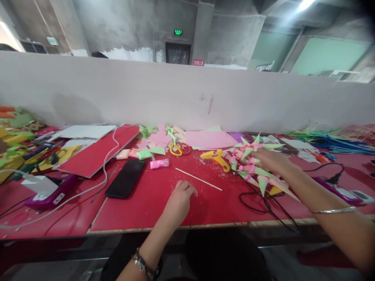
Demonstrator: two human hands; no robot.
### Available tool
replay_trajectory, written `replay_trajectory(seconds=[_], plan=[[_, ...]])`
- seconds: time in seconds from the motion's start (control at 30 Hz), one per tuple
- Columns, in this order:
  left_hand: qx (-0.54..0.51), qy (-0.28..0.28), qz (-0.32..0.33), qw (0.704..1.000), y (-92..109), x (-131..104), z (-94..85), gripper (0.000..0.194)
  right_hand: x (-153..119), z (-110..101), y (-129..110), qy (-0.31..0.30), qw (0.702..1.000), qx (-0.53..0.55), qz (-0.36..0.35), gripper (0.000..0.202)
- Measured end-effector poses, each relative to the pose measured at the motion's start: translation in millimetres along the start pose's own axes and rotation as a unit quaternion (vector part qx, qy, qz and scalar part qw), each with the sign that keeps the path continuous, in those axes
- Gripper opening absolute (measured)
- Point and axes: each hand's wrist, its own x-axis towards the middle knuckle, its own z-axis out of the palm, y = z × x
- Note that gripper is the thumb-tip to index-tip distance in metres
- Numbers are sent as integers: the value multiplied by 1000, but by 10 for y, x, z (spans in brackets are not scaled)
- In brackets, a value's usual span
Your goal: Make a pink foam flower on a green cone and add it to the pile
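Note:
My left hand (pixel 182 198) rests over the red table with its fingers loosely bent and the thumb apart; nothing shows in it. Just beyond its fingertips lies a thin pale wooden stick (pixel 199 179). At the right, my right hand (pixel 271 160) reaches into a cluster of pink and green paper flowers (pixel 249 168) with pointed leaves. Its fingers are mostly hidden by the flowers, so I cannot tell whether it grips one. A yellow glue gun (pixel 217 157) lies left of the flowers, with bits of dried glue around it.
Yellow-handled scissors (pixel 175 149), a black phone (pixel 125 178) and small packets of clay-like material (pixel 159 163) lie left of centre. Pink paper sheets (pixel 209 139) sit against the white partition (pixel 164 93). Purple power strips (pixel 52 194) and cables flank the work area.

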Motion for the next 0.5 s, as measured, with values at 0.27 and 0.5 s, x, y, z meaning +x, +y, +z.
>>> replay_trajectory(seconds=[0.27, 0.5], plan=[[5, -7, 15, 1000, 26, -8, -24, 38, 52, -29, -51, -125, 987, -76, -62, 22], [29, -25, 15, 999, 70, 2, -60, 37, 106, -35, -56, -75, 997, -5, -27, 10]])
